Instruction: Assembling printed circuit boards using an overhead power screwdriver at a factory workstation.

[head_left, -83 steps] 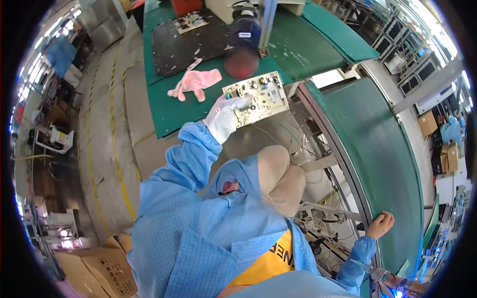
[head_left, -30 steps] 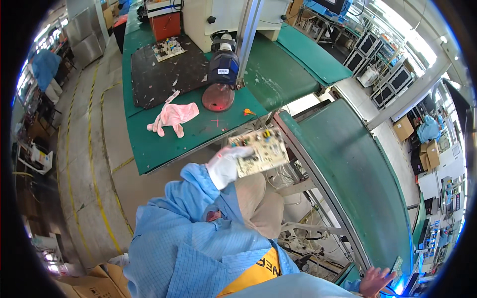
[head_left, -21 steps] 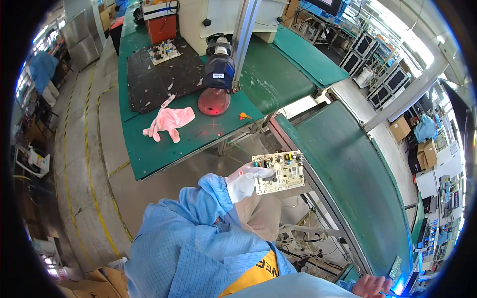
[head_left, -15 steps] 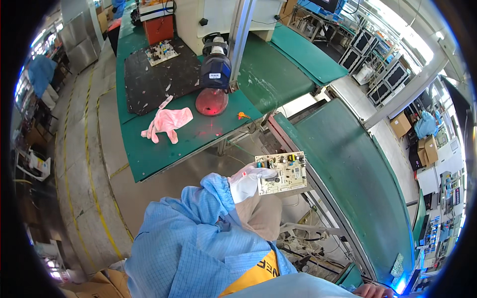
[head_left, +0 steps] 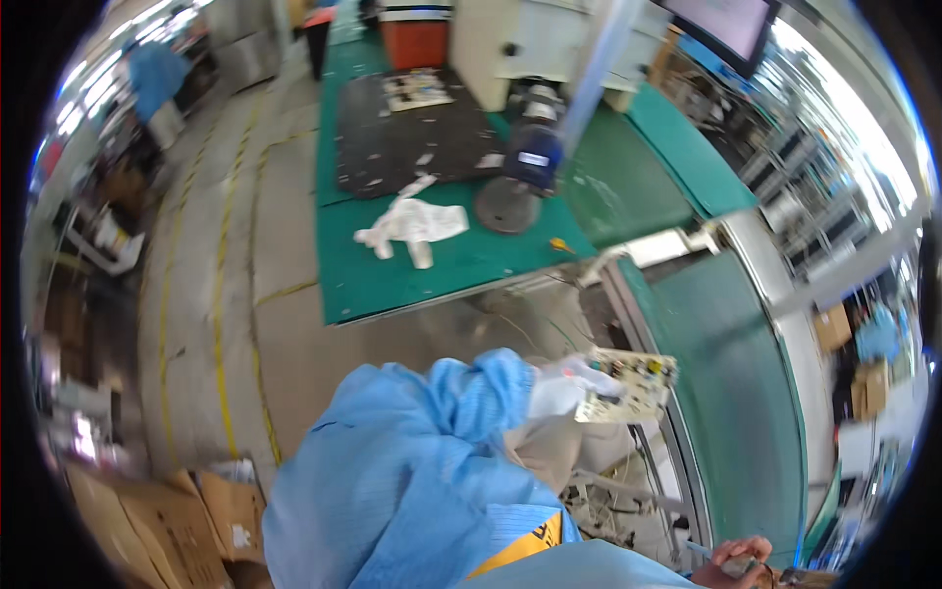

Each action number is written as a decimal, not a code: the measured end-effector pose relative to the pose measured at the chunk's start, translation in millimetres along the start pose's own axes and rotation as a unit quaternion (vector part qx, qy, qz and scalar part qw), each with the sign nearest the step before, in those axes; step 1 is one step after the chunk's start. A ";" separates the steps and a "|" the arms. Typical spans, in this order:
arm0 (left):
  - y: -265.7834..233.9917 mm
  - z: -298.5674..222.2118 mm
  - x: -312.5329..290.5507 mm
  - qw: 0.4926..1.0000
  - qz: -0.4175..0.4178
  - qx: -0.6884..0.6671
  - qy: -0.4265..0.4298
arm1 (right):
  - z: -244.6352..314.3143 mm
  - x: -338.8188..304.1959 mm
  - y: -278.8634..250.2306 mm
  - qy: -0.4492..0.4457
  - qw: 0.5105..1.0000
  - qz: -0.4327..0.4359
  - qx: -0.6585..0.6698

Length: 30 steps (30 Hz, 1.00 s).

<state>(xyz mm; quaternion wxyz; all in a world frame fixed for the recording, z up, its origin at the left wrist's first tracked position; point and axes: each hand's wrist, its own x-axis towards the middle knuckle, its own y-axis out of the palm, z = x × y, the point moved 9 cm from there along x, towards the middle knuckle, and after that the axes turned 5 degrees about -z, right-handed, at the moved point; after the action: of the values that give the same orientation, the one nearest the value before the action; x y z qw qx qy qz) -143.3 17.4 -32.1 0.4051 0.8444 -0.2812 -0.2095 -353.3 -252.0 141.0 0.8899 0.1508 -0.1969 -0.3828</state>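
Observation:
My left hand [head_left: 561, 385], in a white glove, grips a populated circuit board [head_left: 643, 385] by its left side, thumb across its face. The board is pale with small dark, blue and yellow components, and is held over the near edge of the green conveyor. At the lower right is my bare right hand [head_left: 738, 553], its fingers curled around a small greyish thing that I cannot make out. A thin pale stick-like piece shows beside it. The picture is blurred, and much of the right hand lies near the dark rim.
A curved green conveyor [head_left: 736, 393] runs along my right. Ahead, a green table [head_left: 343, 285] bears a white glove [head_left: 417, 228], a scanner [head_left: 535, 147] on a round base, a black mat [head_left: 412, 147] and another circuit board [head_left: 417, 90]. Cardboard boxes [head_left: 157, 520] stand at lower left.
The view has swung left, so the table and conveyor sit further right. My right hand has come further into view. The scanner's red light is gone. The left hand keeps hold of the circuit board.

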 end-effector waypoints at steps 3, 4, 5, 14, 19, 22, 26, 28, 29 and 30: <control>14.1 3.4 4.4 0.999 0.025 0.016 0.030 | 17.7 6.0 23.8 -0.196 0.980 0.000 -0.035; 9.0 -0.6 5.3 0.986 0.014 0.134 0.095 | 13.8 11.1 33.4 -0.190 0.981 0.012 -0.030; 10.0 -1.9 4.6 0.974 0.023 0.198 0.109 | 13.8 17.0 37.5 -0.196 0.981 -0.003 -0.011; 32.7 15.2 4.8 0.787 0.135 0.523 0.298 | -8.3 44.7 54.9 -0.016 0.993 -0.059 0.104; 43.4 38.2 22.9 0.936 0.126 0.186 0.273 | 2.6 39.8 61.9 -0.186 0.981 -0.043 0.023; 55.7 42.1 23.1 0.869 0.159 0.352 0.309 | -13.1 54.9 54.2 -0.117 0.979 0.116 0.120; 50.8 59.2 29.8 0.923 0.142 0.192 0.302 | -26.9 62.5 49.9 -0.121 0.987 0.105 0.031; 70.5 42.2 11.0 0.768 0.118 0.428 0.462 | -28.9 60.1 51.9 -0.122 0.990 0.050 0.052; 73.1 58.7 15.1 0.762 0.205 0.467 0.399 | -29.1 58.9 55.5 -0.120 0.990 0.053 0.051; 84.1 44.9 5.4 0.763 0.205 0.468 0.397 | -27.9 56.9 59.0 -0.128 0.988 0.068 0.049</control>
<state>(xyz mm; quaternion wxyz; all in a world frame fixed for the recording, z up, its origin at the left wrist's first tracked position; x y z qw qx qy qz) -191.1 -54.7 8.4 0.0687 0.8588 -0.3248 0.3902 -267.7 -251.9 154.6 0.8729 0.1308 -0.3373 -0.3274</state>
